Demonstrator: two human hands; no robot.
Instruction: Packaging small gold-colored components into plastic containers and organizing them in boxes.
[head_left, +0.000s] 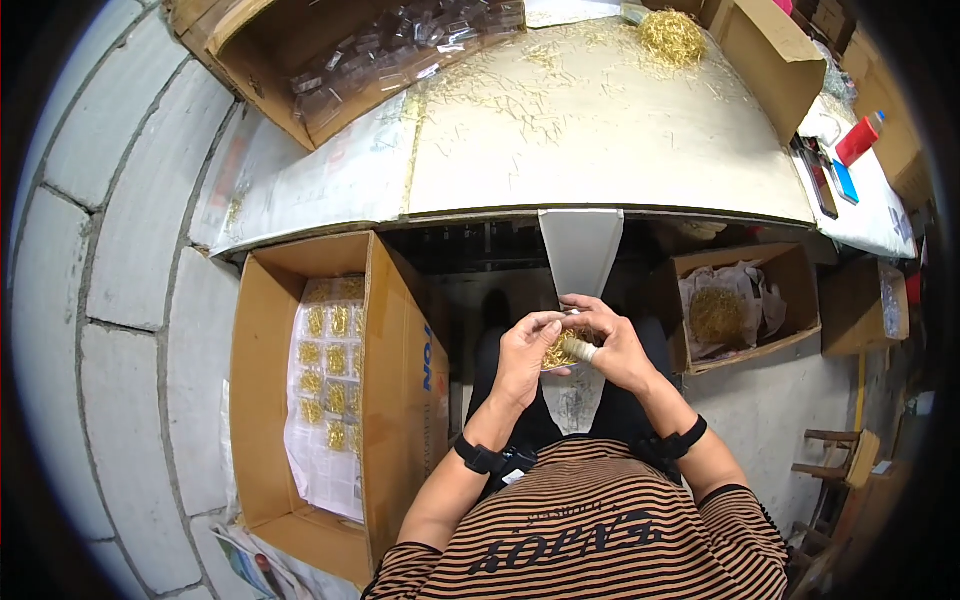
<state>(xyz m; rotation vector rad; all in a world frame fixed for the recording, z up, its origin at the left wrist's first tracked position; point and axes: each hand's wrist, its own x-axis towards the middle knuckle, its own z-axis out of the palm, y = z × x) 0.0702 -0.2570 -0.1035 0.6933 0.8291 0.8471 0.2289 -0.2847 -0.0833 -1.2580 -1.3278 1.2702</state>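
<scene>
Close in front of my body, above the lap, my two hands meet around a small clear plastic box of thin gold-coloured pins [556, 357]. My left hand [524, 355] is closed on its left side, with thumb and fingertips pinched at the top edge. My right hand [617, 350] closes on the other side, its fingers curled over the far edge. A pale wrapping covers one digit of the right hand and lies across the pins. Fingers hide much of the box, so I cannot tell whether its lid is closed.
At the left, a deep cardboard box [376, 420] holds rows of filled clear boxes on paper. A pale worktable [620, 150] ahead bears scattered pins, a pin heap [671, 38] and a carton of clear boxes [255, 75]. Another carton [755, 350] with pins stands right, near a wooden stool [860, 458].
</scene>
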